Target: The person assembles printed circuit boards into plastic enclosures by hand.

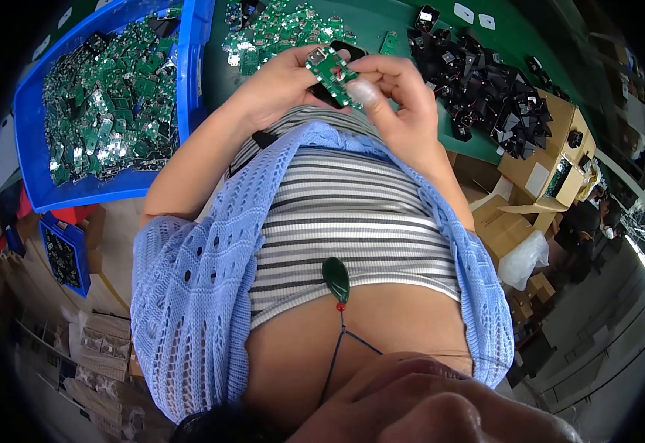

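Note:
A green circuit board (328, 68) with a metal socket at one end is held between my two hands at the table's near edge. My left hand (282, 85) is closed round its left side, with the fingertips partly hidden. The thumb and index finger of my right hand (404, 103) pinch the board's right edge, near a small red spot that could be a wire. Behind the board shows a black piece (349, 50), mostly covered; I cannot tell whether it is joined to the board.
At left stands a blue bin (189, 74) full of green boards. More loose boards (285, 29) lie on the green table (381, 18) beyond my hands. A heap of black plastic parts (485, 96) covers the right side, beside an open cardboard box (537, 166).

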Demonstrator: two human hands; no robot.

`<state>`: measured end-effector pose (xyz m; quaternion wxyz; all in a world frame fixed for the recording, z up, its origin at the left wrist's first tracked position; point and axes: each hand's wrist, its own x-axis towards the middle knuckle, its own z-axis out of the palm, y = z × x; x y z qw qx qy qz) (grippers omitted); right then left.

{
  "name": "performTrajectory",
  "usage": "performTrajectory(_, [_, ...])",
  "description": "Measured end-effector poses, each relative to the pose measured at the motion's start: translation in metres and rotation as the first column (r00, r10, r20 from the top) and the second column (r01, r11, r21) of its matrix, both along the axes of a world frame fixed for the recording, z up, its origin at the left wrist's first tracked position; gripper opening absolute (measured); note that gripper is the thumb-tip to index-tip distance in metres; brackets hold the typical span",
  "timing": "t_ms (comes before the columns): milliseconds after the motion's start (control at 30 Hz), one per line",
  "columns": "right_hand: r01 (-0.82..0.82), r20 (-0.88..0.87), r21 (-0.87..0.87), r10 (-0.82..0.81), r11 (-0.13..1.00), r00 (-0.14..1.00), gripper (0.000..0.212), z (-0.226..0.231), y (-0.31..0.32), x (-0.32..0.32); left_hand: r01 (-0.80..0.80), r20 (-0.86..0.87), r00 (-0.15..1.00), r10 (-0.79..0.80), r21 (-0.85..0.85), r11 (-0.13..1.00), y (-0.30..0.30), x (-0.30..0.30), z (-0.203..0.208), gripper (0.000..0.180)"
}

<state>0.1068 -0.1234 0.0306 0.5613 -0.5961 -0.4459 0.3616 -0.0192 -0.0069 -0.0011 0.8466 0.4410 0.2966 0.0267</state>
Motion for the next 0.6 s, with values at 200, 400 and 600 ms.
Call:
performTrajectory(200, [-0.058,0.744,0.052,0.001,0.997,0.668,0.016,-0.004,-0.005,0.021,-0.046,-0.101,0.993,0.059,0.129,0.991,-0.003,0.012,0.007,0.029])
performTrajectory(400, [-0.021,0.801,0.292,-0.233,0.956,0.551,0.020,-0.008,-0.002,0.038,-0.039,0.006,0.999,0.041,0.471,0.881,-0.012,0.025,0.007,0.027])
performTrajectory(600, [0.012,0.814,0.342,-0.303,0.940,0.495,0.016,-0.007,-0.004,0.044,-0.048,0.106,0.994,0.037,0.108,0.993,-0.014,0.029,0.022,0.032])
